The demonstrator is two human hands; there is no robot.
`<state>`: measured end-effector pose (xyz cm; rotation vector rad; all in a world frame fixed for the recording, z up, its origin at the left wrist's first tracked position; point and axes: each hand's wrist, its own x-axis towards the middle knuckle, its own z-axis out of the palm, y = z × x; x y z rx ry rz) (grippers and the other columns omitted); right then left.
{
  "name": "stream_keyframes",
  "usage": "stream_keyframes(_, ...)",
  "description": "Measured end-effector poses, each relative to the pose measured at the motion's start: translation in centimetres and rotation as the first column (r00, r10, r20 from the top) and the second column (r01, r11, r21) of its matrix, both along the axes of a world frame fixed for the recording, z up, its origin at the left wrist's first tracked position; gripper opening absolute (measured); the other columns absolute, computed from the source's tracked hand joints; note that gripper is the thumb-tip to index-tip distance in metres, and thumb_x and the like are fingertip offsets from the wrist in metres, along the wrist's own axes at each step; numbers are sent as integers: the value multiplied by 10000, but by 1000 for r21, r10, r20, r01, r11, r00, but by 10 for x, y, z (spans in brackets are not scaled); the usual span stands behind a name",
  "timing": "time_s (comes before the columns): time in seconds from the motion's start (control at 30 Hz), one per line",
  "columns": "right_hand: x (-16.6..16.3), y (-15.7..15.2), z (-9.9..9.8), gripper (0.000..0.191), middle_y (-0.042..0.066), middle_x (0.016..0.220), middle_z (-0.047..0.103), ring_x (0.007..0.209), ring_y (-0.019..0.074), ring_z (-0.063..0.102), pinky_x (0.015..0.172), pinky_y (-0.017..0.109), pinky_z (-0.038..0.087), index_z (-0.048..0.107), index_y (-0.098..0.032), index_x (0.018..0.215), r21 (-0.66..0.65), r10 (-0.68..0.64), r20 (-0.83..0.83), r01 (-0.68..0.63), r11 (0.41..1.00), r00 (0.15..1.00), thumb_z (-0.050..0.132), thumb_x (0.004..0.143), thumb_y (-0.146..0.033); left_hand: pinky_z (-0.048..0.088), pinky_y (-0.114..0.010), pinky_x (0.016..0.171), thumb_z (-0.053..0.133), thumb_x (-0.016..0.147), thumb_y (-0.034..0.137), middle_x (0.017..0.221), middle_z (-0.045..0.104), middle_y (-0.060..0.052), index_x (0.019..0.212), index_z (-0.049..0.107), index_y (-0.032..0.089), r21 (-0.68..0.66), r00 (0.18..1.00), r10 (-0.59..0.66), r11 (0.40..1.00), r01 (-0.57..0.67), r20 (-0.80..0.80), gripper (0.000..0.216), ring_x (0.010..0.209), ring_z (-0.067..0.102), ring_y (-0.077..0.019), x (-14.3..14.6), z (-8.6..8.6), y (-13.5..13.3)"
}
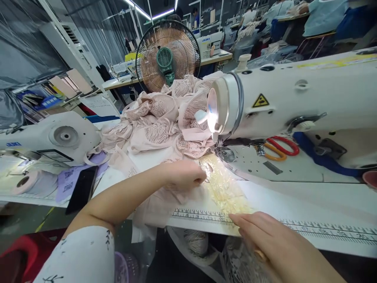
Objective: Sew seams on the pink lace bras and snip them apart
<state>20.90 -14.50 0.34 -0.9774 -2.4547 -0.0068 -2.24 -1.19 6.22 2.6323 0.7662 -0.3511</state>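
Observation:
My left hand (184, 175) rests curled on pink lace fabric (224, 188) lying on the sewing table, fingertips pinched at the fabric near the needle area. Flat on the near end of the same lace strip lies my right hand (265, 236), fingers stretched together over the printed ruler (324, 228) at the table's front edge. The white sewing machine (294, 98) stands at the right, its lamp lit above the presser foot (224, 151).
A pile of pink lace garments (165, 118) lies behind the needle. Red and orange scissors (279, 147) sit under the machine arm. A black phone (82, 188) and tape roll (25, 182) lie left, beside another machine (53, 137). A fan (166, 55) stands behind. People work far back.

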Motion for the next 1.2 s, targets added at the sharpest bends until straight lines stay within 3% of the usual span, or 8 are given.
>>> stream_keyframes(0.13,-15,1,2,406,30,773,637,653,161,622,480,235,522,394,-195,1340,-88,-96,-77,89,992,992,390,935,-223,353,-228,549,509,853,252,661,478,20,733,453,167,-312,824,274,942,-126,496,158,576,417,-85,7,-6,13)
stream_keyframes(0.23,-26,7,6,522,-22,647,565,525,147,559,413,222,464,235,-202,1459,-166,-149,-132,126,978,980,360,962,-300,297,-216,485,485,872,322,572,377,60,719,376,184,-484,651,490,850,-209,580,233,495,339,-70,15,-13,15)
stream_keyframes(0.3,-31,15,8,455,-16,646,560,544,150,564,439,231,462,359,-188,1396,-246,-166,-123,132,960,978,357,958,-310,315,-214,484,453,882,301,554,367,68,721,337,194,-528,590,558,813,-246,584,226,490,361,-74,22,-21,15)
stream_keyframes(0.4,-34,29,7,299,20,692,584,626,168,578,501,255,442,624,-204,997,-330,-238,-37,213,919,971,349,948,-311,403,-232,541,429,879,236,643,460,27,704,295,202,-362,628,495,869,-338,601,223,574,460,-95,31,-35,19)
stream_keyframes(0.53,-29,45,3,308,2,612,563,545,155,514,458,244,294,543,-219,668,-308,-373,130,395,866,919,372,921,-258,461,-309,852,530,773,116,1114,526,-129,636,342,175,-109,717,364,920,-377,595,239,1007,533,-185,35,-46,29)
stream_keyframes(0.77,-29,49,5,419,27,798,667,709,191,579,530,261,286,529,-217,1304,-479,-372,403,539,693,836,362,921,-180,484,-365,757,568,847,445,972,554,-142,897,588,98,459,957,206,843,-280,205,351,921,543,-253,19,-50,-3)
stream_keyframes(1.0,-37,55,11,617,32,875,667,784,212,562,548,283,238,400,-262,1435,-508,-323,512,583,634,796,428,841,-99,427,-273,531,442,918,324,1114,600,-158,1196,583,129,658,998,18,751,-53,59,368,741,592,-180,10,-48,-21)
stream_keyframes(1.2,-34,60,7,608,45,902,676,808,227,567,546,291,219,396,-259,1439,-481,-307,549,594,644,777,426,849,-111,430,-324,566,462,914,440,1284,574,-121,760,723,157,675,990,-126,736,55,57,414,790,600,-202,13,-51,-12)
